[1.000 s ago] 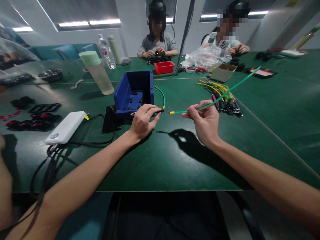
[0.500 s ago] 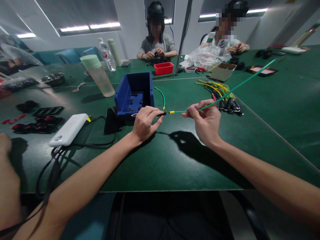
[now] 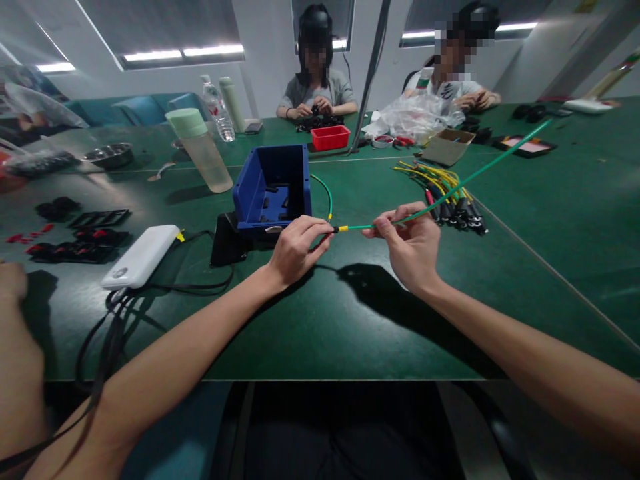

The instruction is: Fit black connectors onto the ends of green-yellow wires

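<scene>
My left hand (image 3: 299, 248) pinches a small black connector (image 3: 335, 230) in front of a blue bin (image 3: 273, 190), which holds small black parts. From the connector a green wire (image 3: 480, 172) with a yellow band runs right, through the closed fingers of my right hand (image 3: 411, 243), and slants up to the upper right. A shorter curved green wire (image 3: 329, 191) with a yellow band rises just beyond the left fingertips; its lower end is near the connector. Behind my right hand lies a bundle of yellow and green wires with black ends (image 3: 463, 212).
A white power bank (image 3: 143, 257) with black cables, a bottle with a green lid (image 3: 203, 157) and black trays (image 3: 77, 247) are at left. Across the table are a red bin (image 3: 330, 137), a cardboard box (image 3: 447, 148) and two people. Another person's arm shows at far left.
The black connector now sits against the yellow band of the long green wire, where a metal end showed before. My hands have barely moved; the whole view has shifted slightly.
</scene>
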`<state>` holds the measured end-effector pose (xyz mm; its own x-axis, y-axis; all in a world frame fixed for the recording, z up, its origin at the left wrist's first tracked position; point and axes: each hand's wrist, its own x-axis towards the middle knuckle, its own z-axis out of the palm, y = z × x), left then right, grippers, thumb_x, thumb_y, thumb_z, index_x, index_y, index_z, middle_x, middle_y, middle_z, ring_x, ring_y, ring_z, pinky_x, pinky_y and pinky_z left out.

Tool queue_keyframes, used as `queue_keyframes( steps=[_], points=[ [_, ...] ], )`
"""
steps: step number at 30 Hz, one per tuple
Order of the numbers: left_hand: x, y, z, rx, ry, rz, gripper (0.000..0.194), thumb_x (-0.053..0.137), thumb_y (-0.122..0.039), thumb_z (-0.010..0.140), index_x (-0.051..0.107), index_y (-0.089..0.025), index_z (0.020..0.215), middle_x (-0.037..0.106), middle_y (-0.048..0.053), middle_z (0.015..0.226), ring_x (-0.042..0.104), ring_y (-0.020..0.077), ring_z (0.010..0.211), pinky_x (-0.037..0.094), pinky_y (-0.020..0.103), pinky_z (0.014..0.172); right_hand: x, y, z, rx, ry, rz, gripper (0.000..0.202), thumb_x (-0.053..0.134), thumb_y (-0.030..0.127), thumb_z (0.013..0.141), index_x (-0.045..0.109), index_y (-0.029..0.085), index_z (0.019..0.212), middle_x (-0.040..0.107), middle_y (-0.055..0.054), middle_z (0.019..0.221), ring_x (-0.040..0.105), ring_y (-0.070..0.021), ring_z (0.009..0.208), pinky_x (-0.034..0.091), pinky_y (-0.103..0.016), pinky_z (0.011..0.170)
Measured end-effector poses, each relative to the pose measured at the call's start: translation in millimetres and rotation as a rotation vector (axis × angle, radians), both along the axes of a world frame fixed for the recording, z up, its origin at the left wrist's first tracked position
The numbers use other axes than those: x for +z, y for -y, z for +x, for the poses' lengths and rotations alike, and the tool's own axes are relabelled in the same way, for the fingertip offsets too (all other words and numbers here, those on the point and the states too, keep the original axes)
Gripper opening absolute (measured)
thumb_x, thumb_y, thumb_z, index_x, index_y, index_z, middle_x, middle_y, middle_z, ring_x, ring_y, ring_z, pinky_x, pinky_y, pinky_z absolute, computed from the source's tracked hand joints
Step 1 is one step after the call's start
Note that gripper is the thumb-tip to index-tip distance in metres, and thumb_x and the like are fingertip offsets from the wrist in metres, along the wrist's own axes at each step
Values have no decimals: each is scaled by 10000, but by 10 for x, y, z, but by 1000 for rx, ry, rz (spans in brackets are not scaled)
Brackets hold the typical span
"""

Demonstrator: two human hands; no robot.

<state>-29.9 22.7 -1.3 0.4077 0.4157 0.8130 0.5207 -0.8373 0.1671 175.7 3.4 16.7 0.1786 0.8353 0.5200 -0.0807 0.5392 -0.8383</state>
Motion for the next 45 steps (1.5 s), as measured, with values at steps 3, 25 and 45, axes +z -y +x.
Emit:
queue_keyframes(
  steps=[3, 25, 45],
  points=[
    [7, 17, 21, -18, 44, -14, 79, 600, -161, 902, 631, -171, 975, 686, 57, 944, 651, 151, 886, 548, 292, 802, -10, -9, 0, 12, -5, 13, 394, 791, 417, 747, 447, 236, 811, 599, 70, 724, 667, -100, 559, 620, -258, 596],
    [-5, 28, 15, -87, 64, -49, 110, 638, -129, 864, 671, -167, 962, 690, 53, 922, 661, 140, 848, 542, 261, 786, -87, 14, -9, 225, -20, -240, 261, 824, 301, 713, 592, 210, 791, 676, 27, 781, 690, -117, 704, 579, -266, 724],
    [10, 148, 201, -118, 360, -411, 47, 721, -189, 792, 739, -182, 834, 740, 53, 871, 694, 147, 777, 572, 270, 721, -108, 27, -13, 351, -153, -437, 332, 866, 301, 646, 580, 206, 786, 737, 4, 758, 711, -142, 724, 566, -305, 779]
  ],
)
